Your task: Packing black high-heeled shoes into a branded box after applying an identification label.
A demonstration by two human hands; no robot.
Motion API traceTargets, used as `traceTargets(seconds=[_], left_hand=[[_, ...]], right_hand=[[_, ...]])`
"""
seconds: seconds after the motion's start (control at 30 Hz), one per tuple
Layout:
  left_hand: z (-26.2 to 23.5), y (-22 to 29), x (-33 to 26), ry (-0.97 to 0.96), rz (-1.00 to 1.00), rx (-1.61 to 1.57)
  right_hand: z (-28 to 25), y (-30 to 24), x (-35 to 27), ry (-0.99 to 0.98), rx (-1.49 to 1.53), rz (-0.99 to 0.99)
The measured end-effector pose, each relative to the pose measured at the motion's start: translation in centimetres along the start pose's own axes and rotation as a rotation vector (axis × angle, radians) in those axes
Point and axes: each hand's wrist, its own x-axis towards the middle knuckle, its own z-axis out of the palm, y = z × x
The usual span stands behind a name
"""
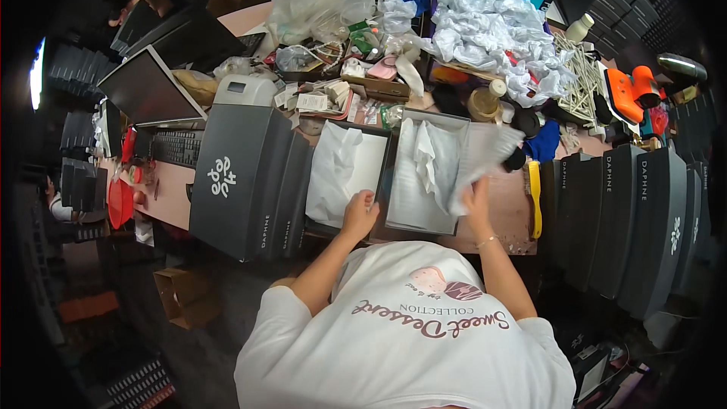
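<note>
Two dark open shoebox parts lie side by side at the table's near edge. White tissue paper (331, 170) covers much of the left box (386, 174). My left hand (360, 214) is over its near right corner with fingers curled; whether it grips anything is hidden. In the middle box (421, 226) are a white ribbed sheet (407, 182) and crumpled tissue (429, 159). My right hand (476, 208), just right of that box, is closed on the near edge of a translucent white wrapping sheet (488, 153), which rises tilted away from me.
Dark shoeboxes (235, 174) stand upright on the left, more (621, 212) on the right. Behind lie crumpled white paper (492, 30), a plastic bag (322, 4) and small clutter. A bottle (486, 101), yellow-handled tool (535, 198), orange tape dispenser (625, 95), monitor (151, 91) and keyboard (176, 145) are around.
</note>
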Motion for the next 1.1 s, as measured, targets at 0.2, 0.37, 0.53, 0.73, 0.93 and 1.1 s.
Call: traceTargets(seconds=[0.2, 0.37, 0.53, 0.73, 0.93, 1.1], left_hand=[[1.9, -3.1, -0.9, -0.120, 0.048, 0.233], [-7.2, -2.2, -4.0, 0.010, -0.116, -0.464], [-11.7, -2.0, -6.4, 0.058, -0.123, -1.365], [-8.8, 0.9, -6.0, -0.278, 0.138, -1.545], [-2.3, 10.1, -1.4, -0.544, 0.314, -0.333], [4.1, 11.8, 3.8, -0.067, 0.899, 0.490]], right_hand=[[4.0, -4.6, 2.8, -0.747, -0.809, -0.246], [3.1, -4.0, 1.0, -0.793, -0.799, -0.388], [2.8, -4.0, 0.9, -0.708, -0.403, -0.190], [-0.8, -9.8, 1.0, -0.439, 0.705, 0.332], [-9.9, -7.5, -0.2, -0.027, 0.784, 0.644], [-12.5, 3.0, -5.5, 0.148, 1.208, 0.830]])
